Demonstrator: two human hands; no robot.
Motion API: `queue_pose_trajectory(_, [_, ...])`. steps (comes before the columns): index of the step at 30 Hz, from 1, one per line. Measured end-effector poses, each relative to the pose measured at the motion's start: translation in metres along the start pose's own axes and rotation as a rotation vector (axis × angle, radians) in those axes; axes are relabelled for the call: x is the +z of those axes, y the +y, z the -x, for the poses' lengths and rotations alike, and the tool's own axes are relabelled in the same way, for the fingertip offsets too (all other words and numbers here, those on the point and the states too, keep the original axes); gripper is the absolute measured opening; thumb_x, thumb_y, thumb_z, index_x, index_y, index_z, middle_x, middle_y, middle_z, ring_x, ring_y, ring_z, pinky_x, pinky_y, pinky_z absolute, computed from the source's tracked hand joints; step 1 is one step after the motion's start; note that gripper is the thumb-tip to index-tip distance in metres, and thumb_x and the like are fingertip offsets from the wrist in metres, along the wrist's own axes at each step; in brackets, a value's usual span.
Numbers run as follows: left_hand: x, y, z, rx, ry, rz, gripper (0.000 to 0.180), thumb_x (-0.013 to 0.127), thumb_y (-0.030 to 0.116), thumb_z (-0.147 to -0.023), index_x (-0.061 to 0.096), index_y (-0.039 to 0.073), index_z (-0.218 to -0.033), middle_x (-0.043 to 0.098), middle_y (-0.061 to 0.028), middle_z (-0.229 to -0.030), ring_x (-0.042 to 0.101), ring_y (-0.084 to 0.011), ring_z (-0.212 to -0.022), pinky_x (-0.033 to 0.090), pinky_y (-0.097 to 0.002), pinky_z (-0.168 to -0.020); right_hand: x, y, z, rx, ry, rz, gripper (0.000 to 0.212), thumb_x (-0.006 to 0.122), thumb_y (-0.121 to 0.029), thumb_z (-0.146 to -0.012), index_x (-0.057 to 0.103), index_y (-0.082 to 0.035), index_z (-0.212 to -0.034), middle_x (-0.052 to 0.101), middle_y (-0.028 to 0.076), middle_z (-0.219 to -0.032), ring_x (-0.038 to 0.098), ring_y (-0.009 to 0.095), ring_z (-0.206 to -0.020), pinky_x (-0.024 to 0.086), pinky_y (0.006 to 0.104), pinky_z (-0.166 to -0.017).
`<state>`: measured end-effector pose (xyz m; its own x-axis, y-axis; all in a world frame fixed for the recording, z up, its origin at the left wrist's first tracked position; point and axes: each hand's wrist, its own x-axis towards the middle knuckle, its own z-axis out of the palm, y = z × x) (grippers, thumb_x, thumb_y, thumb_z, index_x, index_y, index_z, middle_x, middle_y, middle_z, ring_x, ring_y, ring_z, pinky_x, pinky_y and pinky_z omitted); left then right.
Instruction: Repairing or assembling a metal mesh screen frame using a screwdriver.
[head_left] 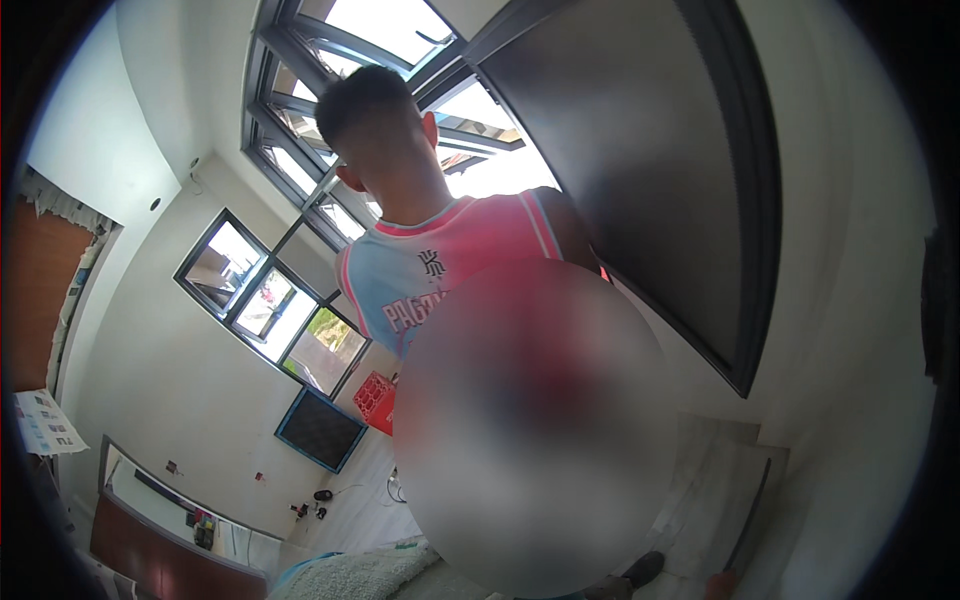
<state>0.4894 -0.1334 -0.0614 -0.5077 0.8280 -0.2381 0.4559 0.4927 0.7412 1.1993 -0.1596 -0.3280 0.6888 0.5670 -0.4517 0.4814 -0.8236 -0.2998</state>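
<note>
My left hand is out of view, and a large round blur hides the lower middle of the picture. At the lower edge, right of centre, a small reddish-brown patch may be part of my right hand; its fingers cannot be made out. A thin dark strip runs upward from beside that patch, and I cannot tell if it is held. Close in front of me a person in a pink and light-blue sleeveless jersey stands facing away. A dark shoe shows beside the blur.
To the right stands a large dark door panel. Framed windows line the far wall. A red crate and a dark blue-edged panel are low on the left. Pale fluffy cloth lies at the bottom, near a brown-fronted counter.
</note>
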Motion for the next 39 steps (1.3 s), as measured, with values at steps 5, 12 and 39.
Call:
queue_pose_trajectory(5, [0.012, 0.007, -0.016, -0.05, 0.079, 0.348, 0.023, 0.063, 0.014, -0.078, 0.065, 0.0, -0.096, 0.068, -0.0127, -0.088, 0.065, -0.0236, -0.088, 0.051, -0.0325, -0.079, -0.014, -0.027, 0.047, -0.124, 0.028, 0.003, 0.035, 0.056, -0.011, -0.081, 0.055, 0.002, -0.114, 0.058, 0.021, -0.11, 0.058, 0.037, -0.102, 0.048, 0.0444, -0.085])
queue_pose_trajectory(12, [0.0, 0.006, 0.008, -0.335, -0.069, 0.647, 0.021, 0.061, 0.012, -0.076, 0.065, -0.002, -0.091, 0.068, -0.0137, -0.086, 0.065, -0.0248, -0.085, 0.051, -0.0333, -0.077, -0.088, -0.043, 0.246, -0.106, 0.0, -0.111, 0.033, 0.061, -0.021, -0.082, 0.06, 0.003, -0.105, 0.063, 0.022, -0.098, 0.06, 0.04, -0.094, 0.048, 0.0464, -0.08])
queue_pose_trajectory(39, [0.137, -0.051, 0.062, -0.325, -0.669, 0.51, 0.008, 0.063, 0.008, -0.073, 0.062, 0.001, -0.07, 0.062, -0.0048, -0.072, 0.056, -0.0141, -0.073, 0.042, -0.0278, -0.07, -0.227, -0.168, 0.311, -0.33, -0.482, -0.21, 0.036, 0.063, -0.009, -0.072, 0.059, 0.001, -0.107, 0.061, 0.005, -0.084, 0.056, 0.013, -0.079, 0.044, 0.0274, -0.074])
